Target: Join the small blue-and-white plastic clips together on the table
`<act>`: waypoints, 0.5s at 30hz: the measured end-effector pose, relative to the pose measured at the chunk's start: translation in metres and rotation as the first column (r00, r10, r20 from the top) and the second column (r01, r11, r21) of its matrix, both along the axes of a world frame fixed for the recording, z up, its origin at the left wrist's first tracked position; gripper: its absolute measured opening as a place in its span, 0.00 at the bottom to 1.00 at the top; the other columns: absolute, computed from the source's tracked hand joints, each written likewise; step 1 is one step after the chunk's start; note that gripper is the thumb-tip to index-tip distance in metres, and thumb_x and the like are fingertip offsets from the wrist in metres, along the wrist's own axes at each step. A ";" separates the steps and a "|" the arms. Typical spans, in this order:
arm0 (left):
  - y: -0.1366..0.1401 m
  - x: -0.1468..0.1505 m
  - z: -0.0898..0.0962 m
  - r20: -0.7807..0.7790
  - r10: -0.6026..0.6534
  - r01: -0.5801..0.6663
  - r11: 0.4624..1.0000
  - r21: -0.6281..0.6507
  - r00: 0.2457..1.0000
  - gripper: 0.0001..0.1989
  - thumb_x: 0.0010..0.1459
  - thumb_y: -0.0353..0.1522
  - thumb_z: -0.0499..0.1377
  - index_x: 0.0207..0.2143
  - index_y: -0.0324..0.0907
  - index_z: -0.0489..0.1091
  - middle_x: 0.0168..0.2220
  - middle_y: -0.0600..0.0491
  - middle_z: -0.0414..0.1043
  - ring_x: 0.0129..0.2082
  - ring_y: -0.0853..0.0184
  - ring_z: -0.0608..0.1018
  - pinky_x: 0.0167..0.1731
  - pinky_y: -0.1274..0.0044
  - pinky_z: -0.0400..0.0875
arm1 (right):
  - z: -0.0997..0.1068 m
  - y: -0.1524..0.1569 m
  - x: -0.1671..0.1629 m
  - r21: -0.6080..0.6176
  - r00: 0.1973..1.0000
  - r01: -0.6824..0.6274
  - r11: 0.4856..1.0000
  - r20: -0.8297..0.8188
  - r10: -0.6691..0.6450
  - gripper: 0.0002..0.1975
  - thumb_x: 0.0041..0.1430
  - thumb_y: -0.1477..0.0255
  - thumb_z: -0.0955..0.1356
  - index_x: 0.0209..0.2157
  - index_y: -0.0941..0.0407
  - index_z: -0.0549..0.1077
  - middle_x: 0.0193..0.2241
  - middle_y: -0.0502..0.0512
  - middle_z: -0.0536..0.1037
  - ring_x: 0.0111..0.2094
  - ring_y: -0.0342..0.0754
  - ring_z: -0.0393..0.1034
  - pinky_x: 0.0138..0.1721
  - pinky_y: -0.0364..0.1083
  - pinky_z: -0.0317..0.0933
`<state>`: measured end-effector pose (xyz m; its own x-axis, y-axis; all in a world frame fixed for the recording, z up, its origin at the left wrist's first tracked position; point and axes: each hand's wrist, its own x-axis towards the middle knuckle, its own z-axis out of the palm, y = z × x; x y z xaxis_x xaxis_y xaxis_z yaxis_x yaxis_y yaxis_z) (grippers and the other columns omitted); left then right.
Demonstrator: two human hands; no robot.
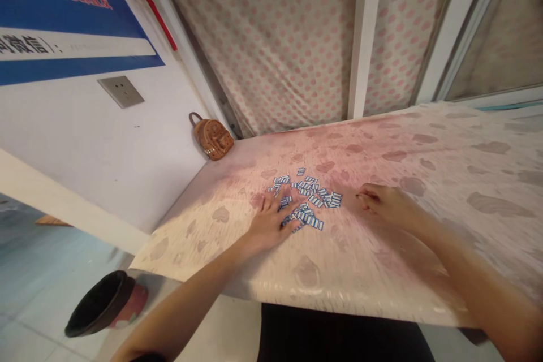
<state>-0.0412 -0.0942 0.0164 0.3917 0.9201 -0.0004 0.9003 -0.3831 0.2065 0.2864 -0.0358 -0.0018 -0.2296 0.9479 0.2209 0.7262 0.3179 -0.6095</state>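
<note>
A loose pile of small blue-and-white striped pieces [314,199] lies on the cloth-covered table [250,271]. They look flat, and their exact kind is too small to tell. My left hand [271,222] rests at the near left of the pile, fingers spread, touching some pieces and hiding others beneath it. To the right of the pile, apart from it, is my right hand [384,203]. Its fingers are curled together over the cloth, and whatever may be between them is hidden.
A small brown backpack-shaped bag [214,138] stands at the table's far left corner, against the wall. Below the left edge is a dark-lined bin [102,302]. A dotted curtain [288,39] hangs behind the table. A socket [121,91] is on the left wall.
</note>
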 end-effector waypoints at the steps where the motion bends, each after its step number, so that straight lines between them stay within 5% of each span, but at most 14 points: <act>1: 0.004 -0.003 -0.001 -0.006 0.034 -0.034 0.999 0.003 0.999 0.31 0.65 0.56 0.42 0.68 0.66 0.48 0.73 0.61 0.32 0.72 0.50 0.37 0.68 0.50 0.36 | 0.000 0.000 0.000 -0.016 1.000 -0.010 1.000 0.007 0.010 0.13 0.58 0.64 0.59 0.24 0.53 0.68 0.21 0.53 0.74 0.23 0.47 0.66 0.28 0.46 0.57; 6: 0.011 0.001 -0.001 0.032 0.075 -0.076 0.997 0.010 0.997 0.34 0.65 0.55 0.40 0.70 0.58 0.45 0.74 0.56 0.33 0.72 0.51 0.37 0.68 0.52 0.38 | -0.001 0.002 0.002 -0.118 0.998 -0.014 0.993 -0.058 0.007 0.14 0.60 0.63 0.59 0.27 0.53 0.68 0.24 0.54 0.76 0.25 0.48 0.70 0.30 0.46 0.60; 15: -0.039 0.015 0.000 0.042 -0.148 0.147 0.989 0.028 0.988 0.31 0.67 0.52 0.43 0.69 0.57 0.50 0.73 0.58 0.37 0.73 0.59 0.39 0.71 0.57 0.33 | -0.015 0.014 0.007 -0.100 0.999 -0.023 0.995 -0.049 0.019 0.13 0.61 0.62 0.60 0.29 0.54 0.71 0.25 0.55 0.77 0.25 0.48 0.70 0.29 0.46 0.61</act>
<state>-0.0266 -0.1337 0.0164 0.5223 0.8518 0.0414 0.8239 -0.5165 0.2334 0.2938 -0.0216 -0.0165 -0.2411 0.9609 0.1362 0.6890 0.2683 -0.6732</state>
